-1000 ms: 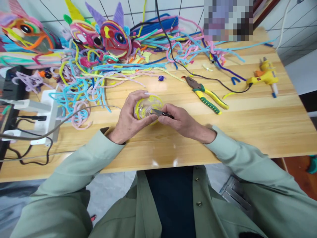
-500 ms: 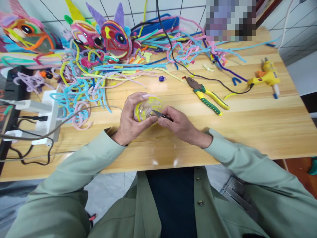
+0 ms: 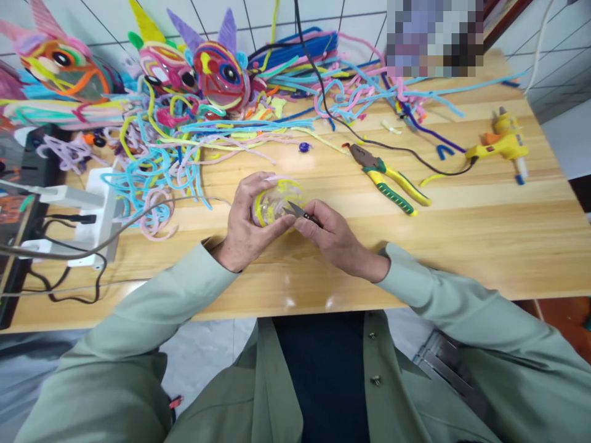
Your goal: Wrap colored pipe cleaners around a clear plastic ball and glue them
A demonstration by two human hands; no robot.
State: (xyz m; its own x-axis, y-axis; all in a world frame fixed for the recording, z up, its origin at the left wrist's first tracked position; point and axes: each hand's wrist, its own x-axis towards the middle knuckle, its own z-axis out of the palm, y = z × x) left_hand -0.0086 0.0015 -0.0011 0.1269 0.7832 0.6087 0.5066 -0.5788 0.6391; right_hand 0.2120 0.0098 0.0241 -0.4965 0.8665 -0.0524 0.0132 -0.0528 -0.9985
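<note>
My left hand (image 3: 244,224) is wrapped round a clear, rounded plastic container (image 3: 277,202) trimmed with yellow and pale pink fuzzy strips. It steadies the container just above or on the table; I cannot tell which. My right hand (image 3: 330,234) is closed on small dark scissors (image 3: 301,211), their pointed blades slightly apart over the container's near face. The handles are mostly hidden in my fingers. To the right lie pliers (image 3: 385,178) with yellow and green grips. A small dark blue coil (image 3: 303,147) sits beyond the container.
Decorated horned animal heads (image 3: 221,72) stand along the back among tangled pipe cleaners (image 3: 152,166). A yellow glue gun (image 3: 501,147) lies at the right, its black cord crossing the table. A white power strip (image 3: 95,215) with plugs and cables is at the left.
The scissors' blades show apart now, where they looked together before. Both hands keep their grip in nearly the same place; the whole view has shifted slightly.
</note>
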